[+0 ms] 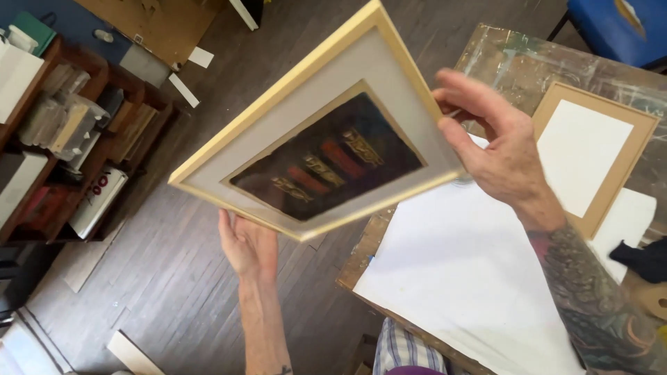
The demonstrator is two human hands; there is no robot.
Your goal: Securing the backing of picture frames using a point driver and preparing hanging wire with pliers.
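I hold a picture frame (379,66) up in the air, tilted, above the floor and the table's left edge. It has a pale yellow wooden border, a grey mat and a dark artwork with red and gold stripes in the middle. My left hand (246,244) supports it from below at the lower left edge, palm up, partly hidden behind the frame. My right hand (486,146) grips the right edge, thumb on the front and fingers behind.
A worn wooden table (514,59) on the right carries a large white sheet (458,271), a brown backing board with white paper (590,153) and a black cloth (643,257). A cluttered wooden shelf (62,139) stands left. Dark plank floor lies below.
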